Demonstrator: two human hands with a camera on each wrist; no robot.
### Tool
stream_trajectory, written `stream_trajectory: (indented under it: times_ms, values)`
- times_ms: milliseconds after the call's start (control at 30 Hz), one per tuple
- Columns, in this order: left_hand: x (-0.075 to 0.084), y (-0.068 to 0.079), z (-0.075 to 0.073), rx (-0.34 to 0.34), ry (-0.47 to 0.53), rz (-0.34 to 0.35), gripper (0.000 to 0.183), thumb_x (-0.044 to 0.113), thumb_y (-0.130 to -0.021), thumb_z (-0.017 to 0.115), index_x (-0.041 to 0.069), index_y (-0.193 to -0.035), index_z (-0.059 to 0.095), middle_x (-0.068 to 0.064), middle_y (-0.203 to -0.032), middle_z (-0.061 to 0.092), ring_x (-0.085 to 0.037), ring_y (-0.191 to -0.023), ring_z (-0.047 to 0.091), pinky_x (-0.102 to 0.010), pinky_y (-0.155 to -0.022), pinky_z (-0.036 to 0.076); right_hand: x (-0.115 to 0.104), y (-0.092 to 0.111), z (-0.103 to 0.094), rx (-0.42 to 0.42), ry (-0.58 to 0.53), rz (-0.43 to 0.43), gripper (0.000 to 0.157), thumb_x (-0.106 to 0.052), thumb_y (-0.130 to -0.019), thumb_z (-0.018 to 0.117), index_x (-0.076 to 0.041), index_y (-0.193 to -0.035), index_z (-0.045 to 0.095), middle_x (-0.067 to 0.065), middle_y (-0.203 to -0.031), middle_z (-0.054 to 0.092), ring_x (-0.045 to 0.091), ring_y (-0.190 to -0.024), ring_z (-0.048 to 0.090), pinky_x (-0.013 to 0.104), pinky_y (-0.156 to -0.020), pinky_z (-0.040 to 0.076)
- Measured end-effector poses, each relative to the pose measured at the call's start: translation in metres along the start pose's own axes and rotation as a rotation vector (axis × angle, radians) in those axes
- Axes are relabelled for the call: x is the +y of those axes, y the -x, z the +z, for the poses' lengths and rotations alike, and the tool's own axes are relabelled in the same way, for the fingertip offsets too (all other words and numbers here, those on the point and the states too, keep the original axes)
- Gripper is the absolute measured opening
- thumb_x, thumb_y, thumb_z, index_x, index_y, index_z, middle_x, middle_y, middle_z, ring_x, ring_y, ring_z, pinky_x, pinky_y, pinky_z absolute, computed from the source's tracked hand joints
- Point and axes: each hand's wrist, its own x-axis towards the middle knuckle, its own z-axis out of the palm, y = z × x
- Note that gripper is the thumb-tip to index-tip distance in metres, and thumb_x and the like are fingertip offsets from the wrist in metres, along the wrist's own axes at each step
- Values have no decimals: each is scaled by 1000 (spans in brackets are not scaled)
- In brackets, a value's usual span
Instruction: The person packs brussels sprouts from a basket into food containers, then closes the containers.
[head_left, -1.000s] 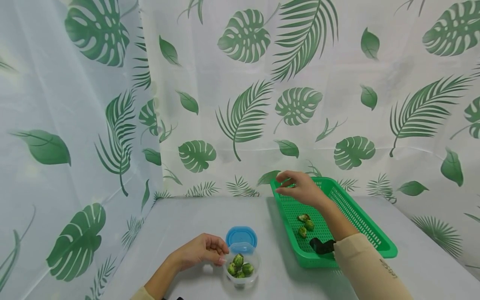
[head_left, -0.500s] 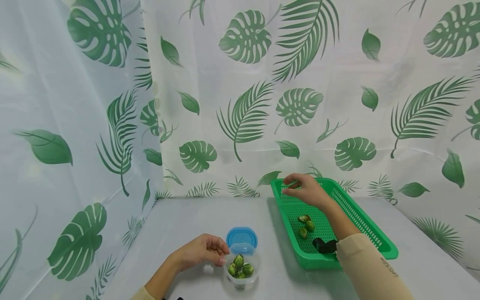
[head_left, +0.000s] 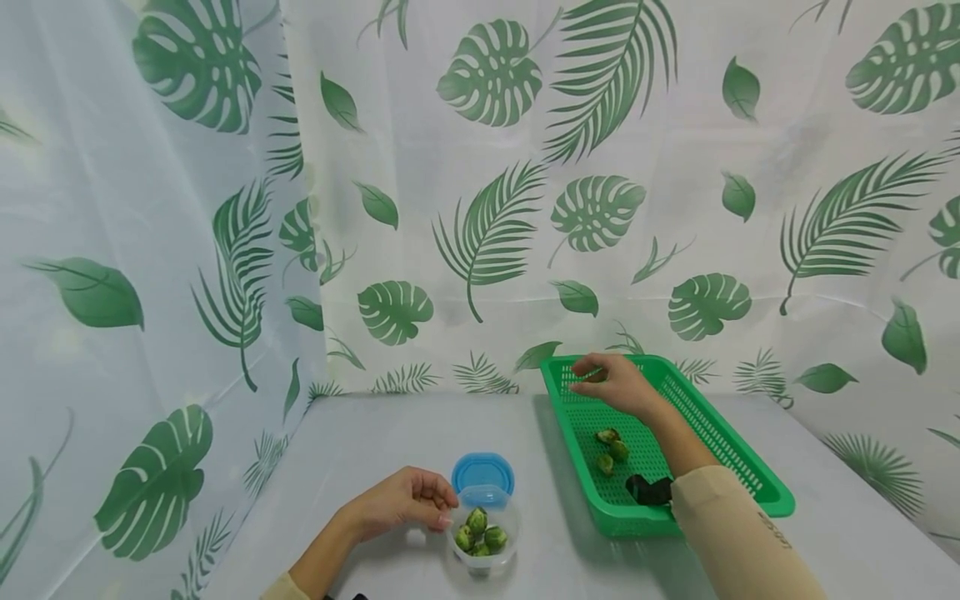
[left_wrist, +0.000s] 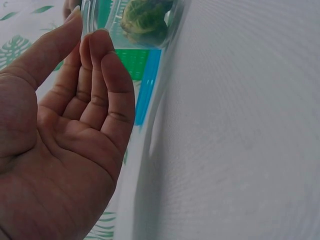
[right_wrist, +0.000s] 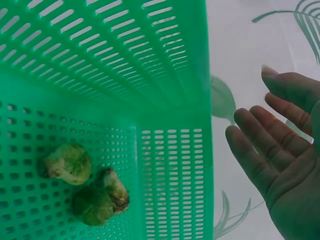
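Note:
A small clear plastic container (head_left: pixel 483 560) stands on the table, holding several Brussels sprouts (head_left: pixel 495 538). My left hand (head_left: pixel 401 504) is at its left side, thumb and fingertips pinching the rim; the left wrist view shows the clear wall (left_wrist: pixel 114 25) at the fingertips. Above the far left part of a green perforated basket (head_left: pixel 776 504) hovers my right hand (head_left: pixel 618 387), its fingers loosely bent and nothing in them. Inside that basket lie 3 Brussels sprouts (right_wrist: pixel 70 164), apart from the right hand.
A blue lid (head_left: pixel 480 473) lies on the white table (head_left: pixel 375 425) just behind the clear container. The basket takes up the table's right side. A leaf-patterned sheet (head_left: pixel 480 233) hangs at the back and left. A black wrist camera (head_left: pixel 648 490) sits on my right wrist.
My right hand has drifted slightly right and down above the basket. The left hand, the container and the sprouts look the same.

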Motion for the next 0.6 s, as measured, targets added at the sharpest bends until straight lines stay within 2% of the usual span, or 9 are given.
stream_trajectory:
  times_ms: [233,400,600]
  values:
    - [-2,-1,0,-5,11,1,37,9,-88,81,-10,-117,67,0,-94,73,-10,-83,68,-26,-77,59,13,0,1,-11,-4,10,36,-22,-98,73,-2,-128,67,28,-133,64,38,-114,69,44,-88,60]
    - [-2,-1,0,-8,11,5,37,9,-88,81,-10,-117,67,1,-93,73,-10,-83,69,-26,-77,59,14,2,3,-15,14,12,34,-20,-99,73,-1,-127,68,26,-130,66,37,-112,69,43,-87,60]
    - [-2,-1,1,-8,5,4,43,9,-89,81,-16,-120,64,1,-93,73,-10,-82,69,-25,-76,59,14,3,5,-35,27,22,33,-14,-99,72,3,-127,67,29,-126,67,38,-112,67,49,-91,58]
